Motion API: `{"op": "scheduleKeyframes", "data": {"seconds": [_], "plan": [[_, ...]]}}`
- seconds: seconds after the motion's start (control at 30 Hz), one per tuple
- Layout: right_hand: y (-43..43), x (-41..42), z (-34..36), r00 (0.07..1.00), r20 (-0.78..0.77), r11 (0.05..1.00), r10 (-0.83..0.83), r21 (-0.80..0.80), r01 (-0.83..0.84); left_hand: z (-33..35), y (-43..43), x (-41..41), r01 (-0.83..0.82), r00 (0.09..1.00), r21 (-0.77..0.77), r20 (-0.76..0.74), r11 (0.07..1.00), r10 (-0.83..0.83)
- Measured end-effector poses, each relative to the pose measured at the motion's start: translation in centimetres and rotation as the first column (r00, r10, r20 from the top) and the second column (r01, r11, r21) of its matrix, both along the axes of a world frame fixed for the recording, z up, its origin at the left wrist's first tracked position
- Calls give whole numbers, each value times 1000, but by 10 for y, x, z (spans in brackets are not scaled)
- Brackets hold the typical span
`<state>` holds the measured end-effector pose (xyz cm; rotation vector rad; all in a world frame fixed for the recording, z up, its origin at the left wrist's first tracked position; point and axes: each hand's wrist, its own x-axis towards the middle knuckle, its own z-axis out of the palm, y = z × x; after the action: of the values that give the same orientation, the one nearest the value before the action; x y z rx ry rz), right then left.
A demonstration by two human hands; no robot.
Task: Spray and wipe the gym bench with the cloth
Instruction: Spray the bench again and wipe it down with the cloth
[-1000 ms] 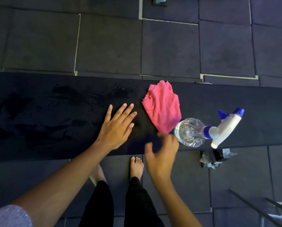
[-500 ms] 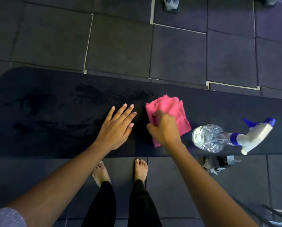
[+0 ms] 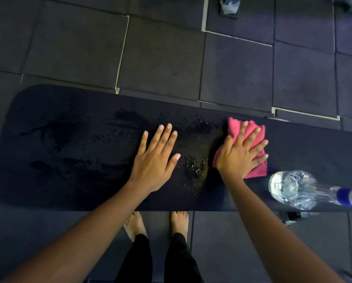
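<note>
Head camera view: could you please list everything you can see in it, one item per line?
bench: one, black, across the middle of the view, with wet patches
cloth: one, pink, on the bench under the right hand
spray bottle: one, clear with a blue and white head, lying on the bench at the right edge
water drops: a cluster, shiny, on the bench between the hands
floor tiles: many, dark grey, all around the bench
pale object: one, on the floor at the top edge, too unclear to name
feet: two, bare, on the floor by the bench's near edge
left hand: one, flat on the bench
right hand: one, fingers spread, pressing the cloth
</note>
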<state>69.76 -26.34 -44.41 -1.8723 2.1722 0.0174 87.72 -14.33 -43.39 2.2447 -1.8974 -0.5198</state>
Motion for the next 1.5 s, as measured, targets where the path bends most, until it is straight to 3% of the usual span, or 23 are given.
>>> {"op": "scheduleKeyframes", "data": {"seconds": [0.07,0.23,0.47,0.8,1.5], "plan": [[-10,20,0,995,-11,995,-95,8,95,0,-2,9,-37,999,5,22,999,36],[-12,26,-3,998,-13,998,-62,-22,61,-4,5,41,-148,988,15,53,989,147],[-5,59,0,987,13,984,158,-84,-156,-7,33,73,-184,981,-9,69,983,184],[16,120,5,935,-11,934,353,-47,-353,-5,47,106,-282,957,-11,68,959,282],[68,272,-2,730,48,732,681,-18,-681,2,109,204,-439,895,-32,68,898,440]]}}
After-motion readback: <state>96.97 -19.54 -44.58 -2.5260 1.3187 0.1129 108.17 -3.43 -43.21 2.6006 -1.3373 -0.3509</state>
